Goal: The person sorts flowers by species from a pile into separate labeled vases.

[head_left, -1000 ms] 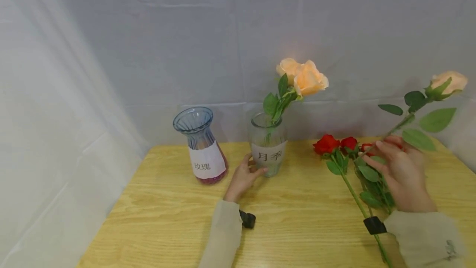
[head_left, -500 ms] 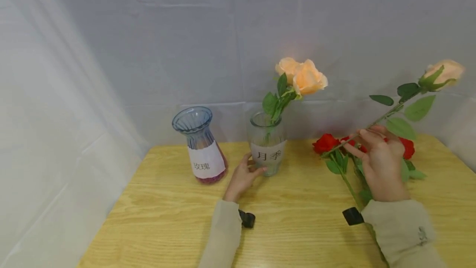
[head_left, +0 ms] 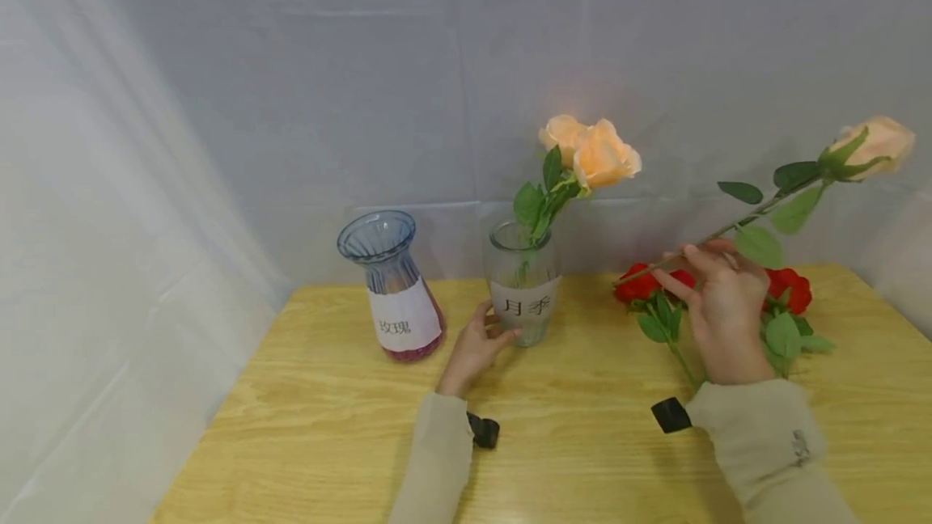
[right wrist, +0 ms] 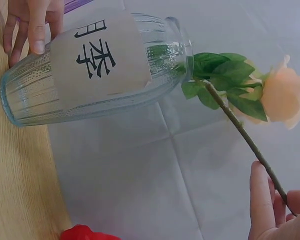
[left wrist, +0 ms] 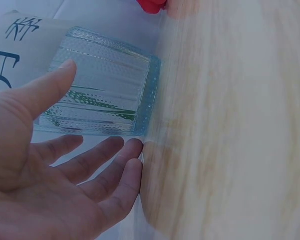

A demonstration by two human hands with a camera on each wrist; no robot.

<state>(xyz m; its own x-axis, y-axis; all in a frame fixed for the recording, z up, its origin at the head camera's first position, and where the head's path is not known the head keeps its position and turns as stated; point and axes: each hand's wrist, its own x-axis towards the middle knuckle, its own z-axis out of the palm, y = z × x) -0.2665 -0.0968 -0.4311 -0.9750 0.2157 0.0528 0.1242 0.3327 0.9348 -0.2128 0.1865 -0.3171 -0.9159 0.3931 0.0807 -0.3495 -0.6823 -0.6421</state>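
Note:
My left hand (head_left: 476, 348) rests against the lower left side of a clear glass vase (head_left: 527, 330), thumb on the front. In the left wrist view its fingers (left wrist: 97, 162) are nearly straight at the glass. The vase stands upright, has a white paper label, and holds peach roses (head_left: 604, 154). My right hand (head_left: 728, 310) pinches the green stem of another peach rose (head_left: 870, 148), to the right of the vase. That rose slants, bloom up to the right, stem end pointing down left. In the right wrist view its stem (right wrist: 239, 130) overlaps the leaves near the vase mouth.
A blue-tinted glass vase (head_left: 393, 265) with a purple-pink base and white label stands on the left. Red roses (head_left: 790, 289) lie on the wooden table (head_left: 306, 443) at the right, partly behind my right hand. A pale cloth backdrop (head_left: 291, 103) hangs behind.
My right hand has moved left with the peach rose, and its stem has tipped flatter, the stem end nearer the clear vase. My left hand has stayed at the vase.

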